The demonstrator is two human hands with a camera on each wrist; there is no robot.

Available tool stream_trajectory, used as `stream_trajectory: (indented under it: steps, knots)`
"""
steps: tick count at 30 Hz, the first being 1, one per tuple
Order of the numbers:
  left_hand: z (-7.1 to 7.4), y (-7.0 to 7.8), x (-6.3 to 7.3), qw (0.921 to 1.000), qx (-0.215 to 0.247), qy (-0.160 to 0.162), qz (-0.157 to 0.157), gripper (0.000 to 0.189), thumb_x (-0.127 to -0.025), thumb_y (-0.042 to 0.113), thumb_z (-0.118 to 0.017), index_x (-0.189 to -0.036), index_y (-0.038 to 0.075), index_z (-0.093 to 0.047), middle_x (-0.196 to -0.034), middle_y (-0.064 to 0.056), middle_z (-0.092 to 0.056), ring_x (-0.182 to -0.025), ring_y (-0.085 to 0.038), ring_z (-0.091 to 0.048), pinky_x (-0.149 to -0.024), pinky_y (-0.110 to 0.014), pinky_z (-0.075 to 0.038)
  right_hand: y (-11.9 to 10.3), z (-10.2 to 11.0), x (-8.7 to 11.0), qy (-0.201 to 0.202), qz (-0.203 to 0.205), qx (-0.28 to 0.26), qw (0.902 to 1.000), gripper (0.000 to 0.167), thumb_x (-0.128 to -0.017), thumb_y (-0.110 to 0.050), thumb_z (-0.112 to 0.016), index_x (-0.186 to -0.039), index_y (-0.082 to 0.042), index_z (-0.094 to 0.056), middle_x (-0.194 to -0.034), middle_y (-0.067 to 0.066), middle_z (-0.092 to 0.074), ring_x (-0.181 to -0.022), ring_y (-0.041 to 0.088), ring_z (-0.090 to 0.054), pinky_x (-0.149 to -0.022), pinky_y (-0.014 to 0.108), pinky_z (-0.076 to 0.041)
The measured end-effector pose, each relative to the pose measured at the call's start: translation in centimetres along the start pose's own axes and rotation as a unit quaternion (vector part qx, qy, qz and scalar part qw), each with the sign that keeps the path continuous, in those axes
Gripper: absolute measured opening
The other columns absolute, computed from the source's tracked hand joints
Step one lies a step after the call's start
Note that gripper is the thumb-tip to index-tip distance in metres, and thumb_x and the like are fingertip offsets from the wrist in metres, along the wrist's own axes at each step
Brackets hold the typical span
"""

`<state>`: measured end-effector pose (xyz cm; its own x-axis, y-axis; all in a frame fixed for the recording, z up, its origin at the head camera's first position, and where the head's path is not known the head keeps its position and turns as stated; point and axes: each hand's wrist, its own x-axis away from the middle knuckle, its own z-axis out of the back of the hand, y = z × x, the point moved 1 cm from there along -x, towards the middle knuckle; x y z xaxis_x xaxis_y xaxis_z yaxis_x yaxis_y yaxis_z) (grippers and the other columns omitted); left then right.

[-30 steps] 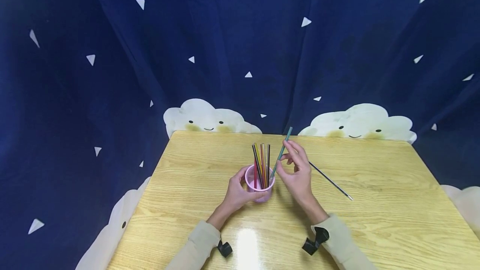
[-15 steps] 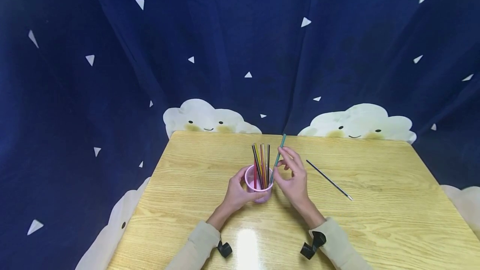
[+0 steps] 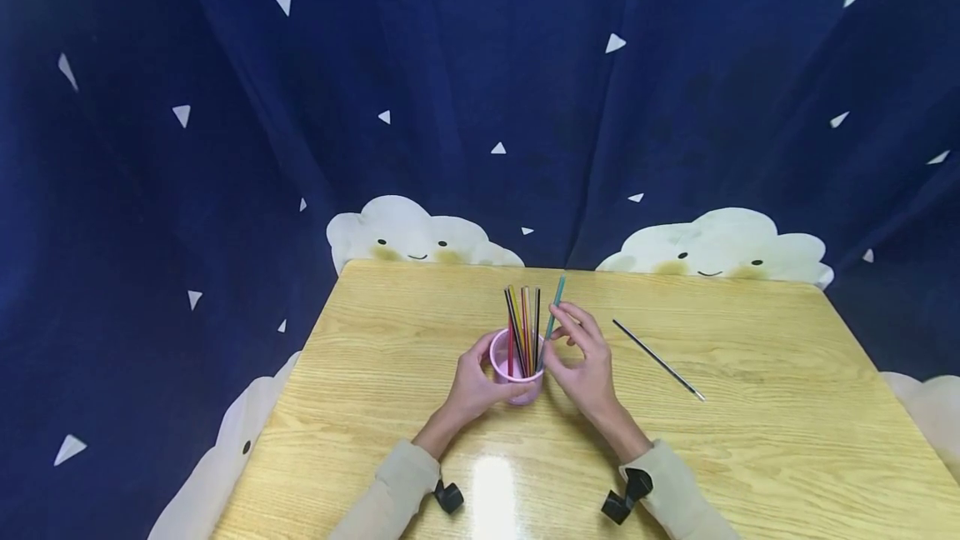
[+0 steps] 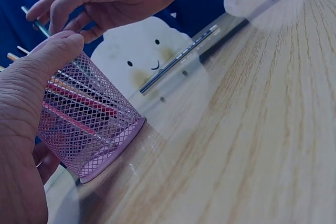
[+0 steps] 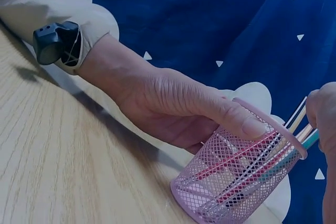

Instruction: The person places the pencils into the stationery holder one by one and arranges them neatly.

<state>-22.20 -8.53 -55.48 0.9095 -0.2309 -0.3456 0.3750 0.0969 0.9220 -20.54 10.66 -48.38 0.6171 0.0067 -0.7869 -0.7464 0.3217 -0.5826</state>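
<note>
A pink mesh pencil cup [image 4: 97, 119] stands on the wooden table with several pencils [image 3: 523, 319] leaning in it. My left hand [image 3: 474, 382] grips the cup around its side, thumb near the rim. My right hand [image 3: 588, 365] pinches a teal pencil [image 3: 556, 307] at the cup's right side. Through the mesh in the right wrist view, the teal pencil's lower part [image 5: 273, 169] shows inside the cup. One dark pencil [image 3: 660, 360] lies on the table to the right of my right hand.
The light wooden table [image 3: 787, 373] ends at a dark blue curtain [image 3: 465, 90] printed with white triangles and smiling clouds. A small black camera [image 3: 618, 507] is strapped to the right wrist, another [image 3: 450, 497] to the left.
My right hand has moved left and down toward the cup, and the teal pencil has sunk lower into it and become more upright. My left hand keeps its grip on the cup.
</note>
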Motion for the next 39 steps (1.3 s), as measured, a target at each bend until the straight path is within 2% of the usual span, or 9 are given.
stream_trajectory:
  steps: [4,7,15,18,21,24,29,36,39]
  knots:
    - [0.3,1.8,0.3,0.9999,0.007,-0.004,-0.007,0.085,-0.066,0.002,-0.095,-0.141,-0.008,-0.056,-0.130,-0.026,-0.067,-0.116,-0.045,-0.065,-0.103,-0.060,-0.052,0.0,0.3,0.4,-0.027,-0.018,0.003,0.9995,0.054,-0.070,0.023,-0.073,-0.123,0.015,-0.066,-0.126,0.032,-0.063,-0.081,0.033,-0.066,-0.074,0.028,-0.051]
    - [0.3,2.1,0.3,0.9999,0.011,-0.001,-0.004,0.085,-0.066,0.002,-0.095,-0.141,-0.007,-0.057,-0.130,-0.024,-0.068,-0.116,-0.043,-0.065,-0.104,-0.058,-0.052,0.2,0.5,0.6,-0.049,-0.029,0.010,0.9983,0.054,-0.071,0.021,-0.074,-0.124,0.014,-0.066,-0.128,0.031,-0.063,-0.087,0.025,-0.065,-0.076,0.029,-0.052]
    - [0.2,1.9,-0.1,0.9999,0.011,-0.005,-0.001,0.086,-0.067,0.004,-0.095,-0.142,-0.005,-0.056,-0.132,-0.021,-0.068,-0.117,-0.038,-0.066,-0.105,-0.052,-0.054,3.4,0.5,1.5,-0.077,-0.040,0.029,0.9958,0.058,-0.075,0.014,-0.077,-0.131,0.006,-0.067,-0.135,0.024,-0.063,-0.092,0.042,-0.065,-0.078,0.044,-0.056]
    - [0.3,2.0,-0.1,0.9999,0.014,-0.007,0.002,0.085,-0.067,0.002,-0.095,-0.143,-0.005,-0.056,-0.132,-0.022,-0.068,-0.119,-0.038,-0.066,-0.105,-0.053,-0.054,4.1,0.7,1.7,-0.098,-0.051,0.026,0.9936,0.056,-0.079,0.010,-0.077,-0.133,0.002,-0.067,-0.138,0.020,-0.063,-0.101,0.039,-0.065,-0.087,0.040,-0.058]
    - [0.3,2.0,-0.1,0.9999,0.013,-0.008,0.003,0.085,-0.068,0.001,-0.094,-0.143,-0.005,-0.056,-0.133,-0.022,-0.067,-0.120,-0.037,-0.065,-0.106,-0.053,-0.053,4.3,0.8,1.7,-0.118,-0.060,0.019,0.9911,0.052,-0.084,0.006,-0.076,-0.134,-0.002,-0.068,-0.140,0.015,-0.063,-0.114,0.033,-0.064,-0.097,0.029,-0.055]
    - [0.3,2.0,-0.1,0.9999,0.010,-0.008,0.004,0.085,-0.067,0.001,-0.095,-0.143,-0.004,-0.056,-0.133,-0.021,-0.068,-0.119,-0.037,-0.065,-0.106,-0.052,-0.053,4.3,0.9,1.7,-0.128,-0.066,0.014,0.9895,0.050,-0.086,0.004,-0.074,-0.135,-0.005,-0.069,-0.141,0.013,-0.063,-0.120,0.028,-0.062,-0.100,0.023,-0.053]
    - [0.3,2.1,0.0,0.9999,0.009,-0.006,0.005,0.085,-0.067,0.001,-0.095,-0.142,-0.004,-0.056,-0.132,-0.020,-0.068,-0.118,-0.037,-0.065,-0.105,-0.050,-0.054,4.4,1.0,1.8,-0.135,-0.066,0.024,0.9883,0.050,-0.087,0.001,-0.074,-0.136,-0.006,-0.068,-0.142,0.013,-0.062,-0.121,0.029,-0.062,-0.099,0.024,-0.053]
    - [0.4,2.1,0.0,0.9998,0.016,-0.010,0.010,0.084,-0.068,0.000,-0.094,-0.142,-0.006,-0.056,-0.132,-0.022,-0.067,-0.120,-0.038,-0.065,-0.106,-0.052,-0.053,4.4,1.2,1.9,-0.146,-0.082,0.028,0.9855,0.046,-0.090,-0.002,-0.075,-0.135,-0.008,-0.070,-0.142,0.010,-0.063,-0.132,0.032,-0.057,-0.114,0.032,-0.045]
    - [0.3,0.5,-0.1,0.9998,0.015,-0.010,0.012,0.087,-0.067,0.003,-0.096,-0.144,-0.002,-0.056,-0.134,-0.019,-0.068,-0.121,-0.037,-0.064,-0.107,-0.050,-0.052,4.3,1.4,1.9,-0.148,-0.087,0.029,0.9847,0.042,-0.091,-0.004,-0.075,-0.132,-0.008,-0.072,-0.140,0.009,-0.065,-0.133,0.032,-0.057,-0.116,0.036,-0.042]
